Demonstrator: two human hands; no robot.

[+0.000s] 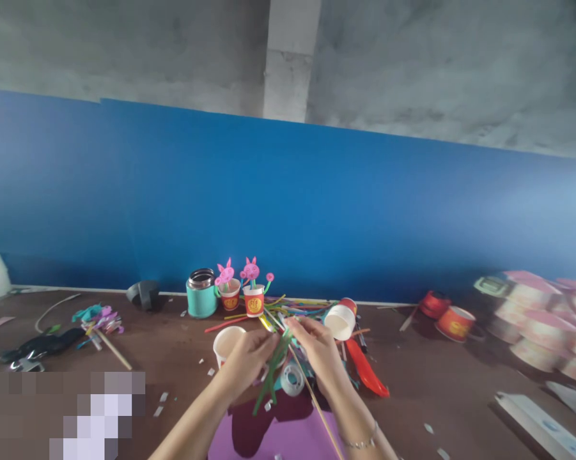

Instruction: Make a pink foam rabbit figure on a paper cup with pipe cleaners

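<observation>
fingers [298, 327] of left hand [249, 351] and right hand [314, 342], nearly closed, pinch green strips [271, 375] above the desk [172, 351], and steering low i could snag their dangling ends on the tape roll [284, 381].

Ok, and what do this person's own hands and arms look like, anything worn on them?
The left hand and right hand are ungloved, and no sleeves show on the forearms. A thin, silvery bracelet is worn near the right wrist; none shows on the left.
</observation>
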